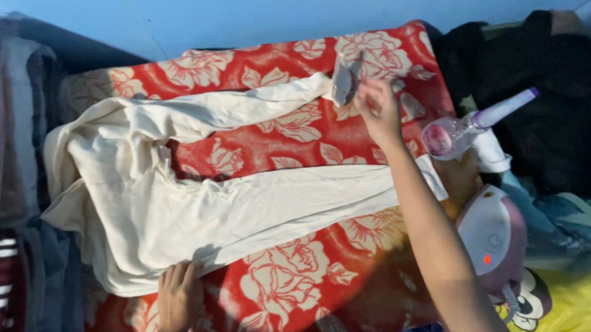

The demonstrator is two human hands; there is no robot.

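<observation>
Now I am laying out a pair of cream trousers (pixel 194 208) flat on a red blanket with white flowers (pixel 284 278). My left hand (pixel 179 299) lies open and flat on the waist end, pressing it down and holding nothing. My right hand (pixel 380 108) is up at the far leg, its grip pinched shut on the grey cuff (pixel 345 78). I think this step is pulling the leg straight, and next it needs a soft tug so the folds go away. The cloth looks soft, thin and a bit wrinkly. Beside my right arm sit a round white and purple iron (pixel 493 238) and a clear spray bottle (pixel 466 130).
</observation>
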